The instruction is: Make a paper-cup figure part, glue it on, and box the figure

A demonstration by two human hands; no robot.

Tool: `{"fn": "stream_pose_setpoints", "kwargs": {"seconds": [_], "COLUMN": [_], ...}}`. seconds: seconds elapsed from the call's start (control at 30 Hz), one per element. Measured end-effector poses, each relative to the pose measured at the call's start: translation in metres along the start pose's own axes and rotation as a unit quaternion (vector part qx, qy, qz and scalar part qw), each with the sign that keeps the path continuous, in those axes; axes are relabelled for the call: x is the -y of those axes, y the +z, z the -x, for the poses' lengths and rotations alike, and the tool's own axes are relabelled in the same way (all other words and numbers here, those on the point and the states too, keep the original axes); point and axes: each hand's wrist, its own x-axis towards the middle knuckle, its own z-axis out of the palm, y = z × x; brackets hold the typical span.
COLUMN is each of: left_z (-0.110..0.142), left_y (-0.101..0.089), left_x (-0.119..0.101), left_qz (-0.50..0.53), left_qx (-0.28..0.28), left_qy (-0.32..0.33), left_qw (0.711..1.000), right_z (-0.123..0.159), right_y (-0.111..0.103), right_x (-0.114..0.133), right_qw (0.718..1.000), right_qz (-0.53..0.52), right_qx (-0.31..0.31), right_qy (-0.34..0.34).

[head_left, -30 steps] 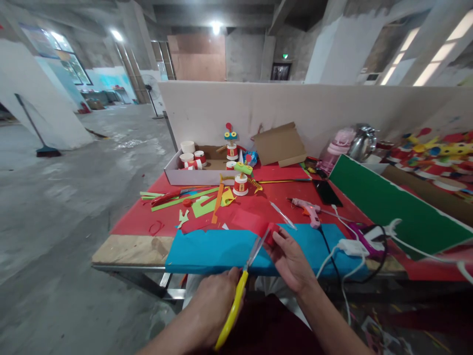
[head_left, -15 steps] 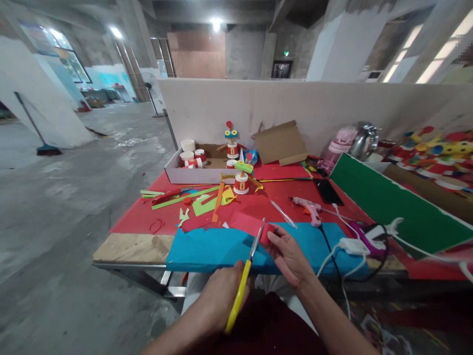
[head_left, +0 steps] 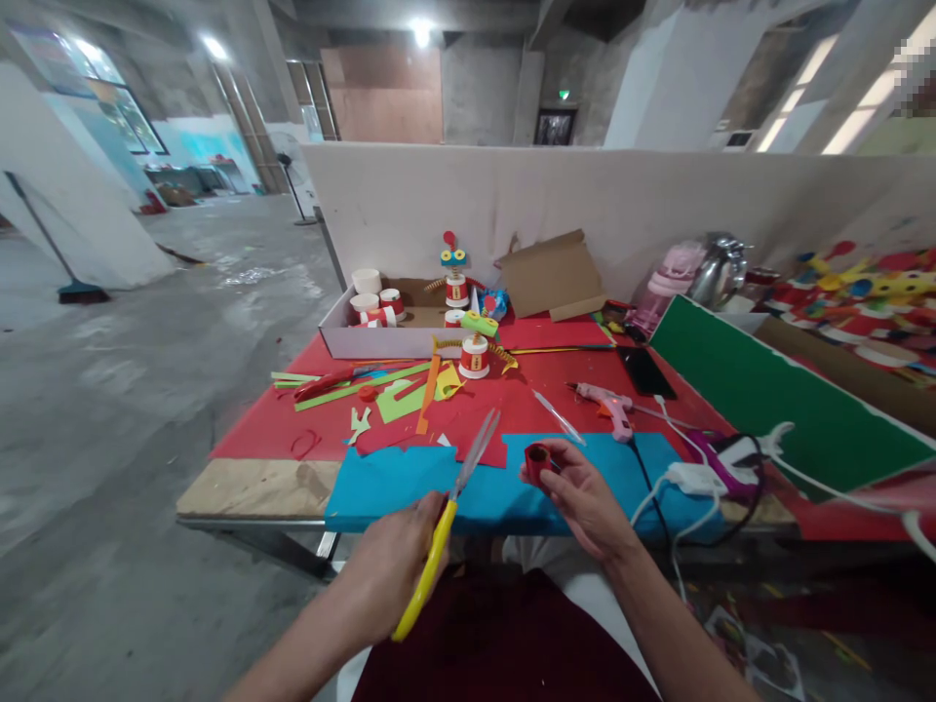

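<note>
My left hand [head_left: 406,546] is closed round the yellow-handled scissors [head_left: 445,531], whose blades point up and away over the blue sheet [head_left: 409,487], a little parted. In my right hand [head_left: 585,492] is a small red paper roll [head_left: 538,466], pinched between thumb and fingers with its dark hollow end facing up. Between the two hands and just beyond them lies red paper [head_left: 483,444] with a straight cut edge. A paper-cup figure [head_left: 475,358] with a green head and yellow coiled arms stands farther back on the table.
Green and yellow paper scraps [head_left: 409,398] lie at the left, near an open box [head_left: 395,341] with paper cups. A pen [head_left: 557,417], a pink glue gun [head_left: 610,405], a phone [head_left: 646,372] and a white power strip [head_left: 698,478] with cables occupy the right. A green panel [head_left: 775,400] stands beyond.
The scissors have moved left, away from the red roll. My right hand has shifted slightly right and turned the roll, which is now separate from the red paper on the table.
</note>
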Motion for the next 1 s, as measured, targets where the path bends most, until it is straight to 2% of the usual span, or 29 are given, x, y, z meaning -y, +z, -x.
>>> {"fn": "stream_pose_setpoints", "kwargs": {"seconds": [0.1, 0.23, 0.37, 0.7, 1.0], "left_z": [0.005, 0.000, -0.006, -0.008, -0.007], "left_y": [-0.007, -0.005, -0.005, -0.002, -0.005], "left_x": [-0.004, -0.001, 0.005, 0.011, 0.017], "left_qz": [-0.129, -0.218, -0.232, -0.232, -0.236], "left_qx": [0.005, 0.015, 0.011, -0.014, 0.026], "left_qy": [-0.025, -0.004, 0.015, 0.024, 0.039], "left_qw": [0.991, 0.976, 0.973, 0.972, 0.971], "right_z": [0.004, 0.006, 0.006, 0.005, 0.004], "right_y": [-0.004, -0.002, 0.002, 0.002, 0.006], "right_x": [-0.001, -0.001, -0.002, -0.005, -0.003], "right_qw": [1.000, 0.998, 0.995, 0.992, 0.991], "right_qz": [-0.002, -0.024, -0.043, -0.049, -0.045], "right_qx": [0.024, 0.032, 0.036, 0.054, 0.035], "right_qy": [0.021, 0.056, 0.087, 0.104, 0.118]}}
